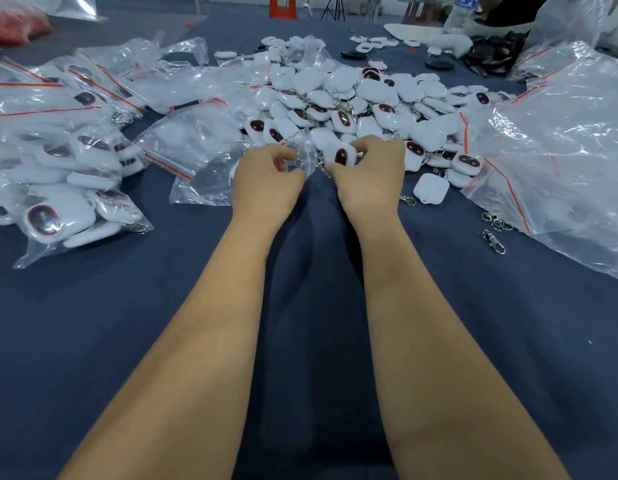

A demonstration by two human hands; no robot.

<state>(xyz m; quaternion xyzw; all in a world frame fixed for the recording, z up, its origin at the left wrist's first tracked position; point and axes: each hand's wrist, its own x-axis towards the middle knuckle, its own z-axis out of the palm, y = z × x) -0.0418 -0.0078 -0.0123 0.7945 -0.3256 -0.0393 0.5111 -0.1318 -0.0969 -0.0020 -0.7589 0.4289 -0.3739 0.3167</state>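
Note:
A heap of white keychain cases (pixel 349 98) with dark red-rimmed ovals lies on the dark blue cloth (pixel 311 306) ahead of me. My right hand (pixel 369 178) pinches one white case (pixel 342 155) at the near edge of the heap, its oval facing me. My left hand (pixel 266 181) grips the mouth of a small clear zip bag (pixel 210 181) with a red strip, right beside the case. The two hands are almost touching.
Filled bags of cases (pixel 58 188) are stacked on the left. A pile of empty clear bags (pixel 556 150) lies on the right. One loose case (pixel 431 189) and metal clasps (pixel 494 239) sit near it. Black cases (pixel 491 53) lie far right.

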